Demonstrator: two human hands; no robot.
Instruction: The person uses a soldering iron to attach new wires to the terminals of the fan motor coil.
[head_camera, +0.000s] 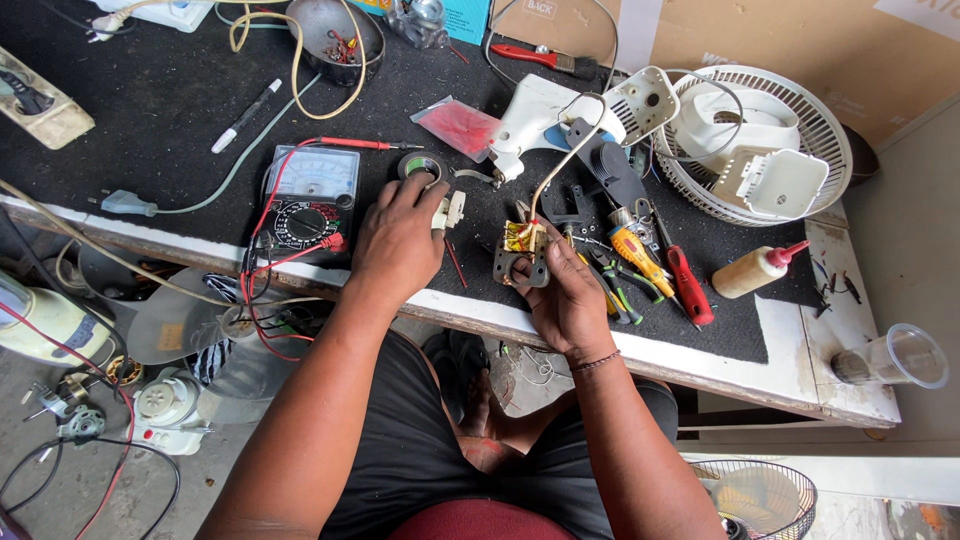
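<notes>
Copper-wound coil (524, 243) gripped in right hand (566, 300) | left hand (398, 240) palm-down, apparently pinching white plug (449, 211)

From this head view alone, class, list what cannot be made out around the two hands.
- Underside of the motor coil part: the right hand covers it.
- What the left hand fingertips grip on the tape roll: hidden by the fingers.
- Multimeter needle reading: too small.
- Contents of the metal bowl: too small, and the top edge cuts the bowl off.

Bright even daylight, soft shadows, sharp focus, wide-angle bending at edges.
</notes>
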